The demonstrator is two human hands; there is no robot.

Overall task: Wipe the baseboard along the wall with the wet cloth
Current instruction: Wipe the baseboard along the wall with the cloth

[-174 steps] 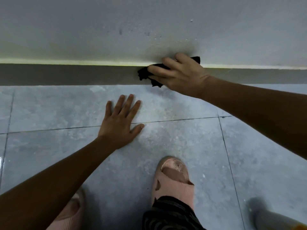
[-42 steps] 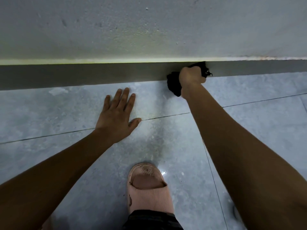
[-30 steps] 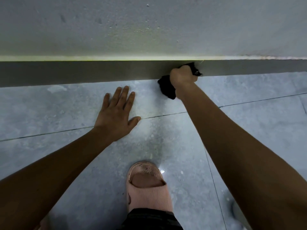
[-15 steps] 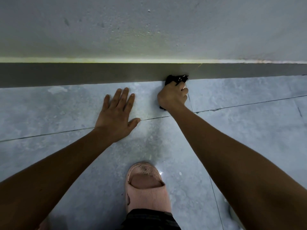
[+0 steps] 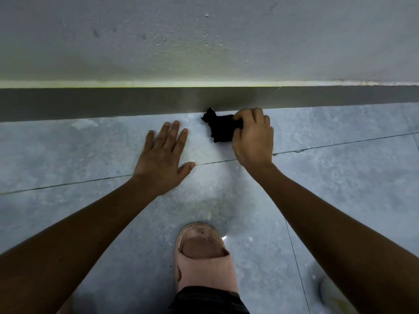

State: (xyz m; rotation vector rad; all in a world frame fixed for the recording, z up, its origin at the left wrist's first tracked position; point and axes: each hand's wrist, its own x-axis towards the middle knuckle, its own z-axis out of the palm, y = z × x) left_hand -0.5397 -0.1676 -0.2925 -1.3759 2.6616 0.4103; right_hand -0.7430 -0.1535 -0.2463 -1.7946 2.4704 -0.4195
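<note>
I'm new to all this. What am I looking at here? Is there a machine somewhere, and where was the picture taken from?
No machine here: a person is working with bare hands, and a camera worn on their head looks down at the floor. The left hand lies flat on the grey floor tiles, fingers spread, holding nothing. The right hand grips a black cloth, bunched on the floor at the foot of the dark baseboard, the strip running along the bottom of the pale wall. Below, a pink slipper shows on the person's foot.
</note>
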